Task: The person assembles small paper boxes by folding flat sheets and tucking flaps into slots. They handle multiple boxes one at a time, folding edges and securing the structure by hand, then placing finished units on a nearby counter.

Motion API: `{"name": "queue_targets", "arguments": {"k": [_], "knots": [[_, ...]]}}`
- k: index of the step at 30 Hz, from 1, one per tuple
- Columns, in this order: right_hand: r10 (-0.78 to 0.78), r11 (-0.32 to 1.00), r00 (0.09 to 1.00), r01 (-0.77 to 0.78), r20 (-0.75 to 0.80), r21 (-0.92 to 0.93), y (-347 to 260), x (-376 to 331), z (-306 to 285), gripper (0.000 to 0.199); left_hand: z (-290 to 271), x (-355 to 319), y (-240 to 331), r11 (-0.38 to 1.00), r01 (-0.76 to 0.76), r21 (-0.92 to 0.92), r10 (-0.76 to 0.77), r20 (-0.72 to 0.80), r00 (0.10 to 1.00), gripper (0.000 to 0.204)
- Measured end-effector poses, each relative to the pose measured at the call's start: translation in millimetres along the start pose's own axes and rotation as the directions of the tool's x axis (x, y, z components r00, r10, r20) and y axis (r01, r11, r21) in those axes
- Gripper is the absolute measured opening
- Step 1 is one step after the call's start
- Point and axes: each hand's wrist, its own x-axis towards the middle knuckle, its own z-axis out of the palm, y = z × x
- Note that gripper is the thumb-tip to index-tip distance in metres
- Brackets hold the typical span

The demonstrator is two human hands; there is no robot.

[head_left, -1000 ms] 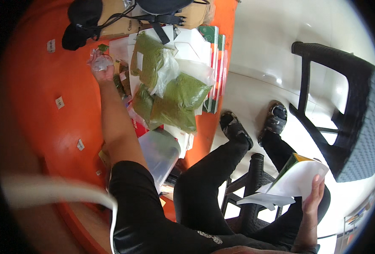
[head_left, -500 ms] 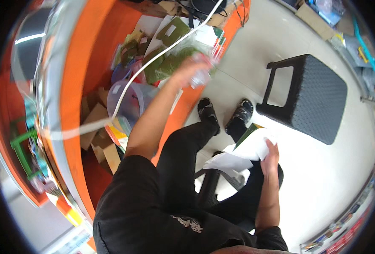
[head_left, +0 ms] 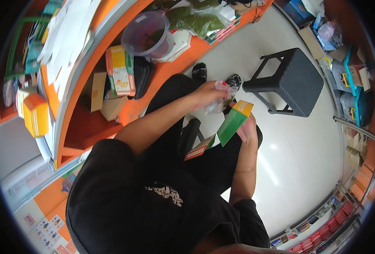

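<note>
My left hand point(head_left: 205, 95) is closed on a crumpled clear plastic bag point(head_left: 215, 105), which has something small and red near its top. What else the bag holds cannot be made out. My right hand point(head_left: 249, 127) grips a thin cardboard box point(head_left: 233, 125) from its right side. The box is green with a yellow end, and its flaps hang unfolded toward my lap. Bag and box are close together above my knees, the bag just beyond the box's yellow end.
An orange shelf unit point(head_left: 170, 71) on the left holds a translucent bucket point(head_left: 143, 36), a yellow-and-white carton point(head_left: 120, 70) and green items in clear plastic point(head_left: 201, 22). A black plastic stool point(head_left: 295, 82) stands on the pale floor to the right. Stocked shelves line the far right.
My left hand has come back from the shelf to above my lap, bringing the plastic bag beside the box. The box has turned, showing its green and yellow outside instead of white.
</note>
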Motion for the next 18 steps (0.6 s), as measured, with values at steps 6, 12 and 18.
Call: {"name": "queue_targets", "arguments": {"k": [6, 12, 18], "knots": [[-0.21, 0.972, 0.973, 0.198, -0.091, -0.123, 1.5, -80.9, 33.2, 0.039, 39.5, -61.6, 13.5, 0.992, -0.103, 0.076, 0.103, 0.012, 0.995, 0.026], [-0.374, 0.918, 0.908, 0.332, -0.19, -0.217, -11.0, -145.0, 58.1, 0.038, 79.2, -81.4, 21.3, 0.953, -0.259, 0.157, 0.262, 0.003, 0.965, 0.031], [-0.413, 0.9, 0.887, 0.362, -0.206, -0.243, -21.7, -149.2, 35.5, 0.039, 108.8, -78.3, 40.8, 0.925, -0.299, 0.235, 0.289, 0.074, 0.954, 0.047]]}}
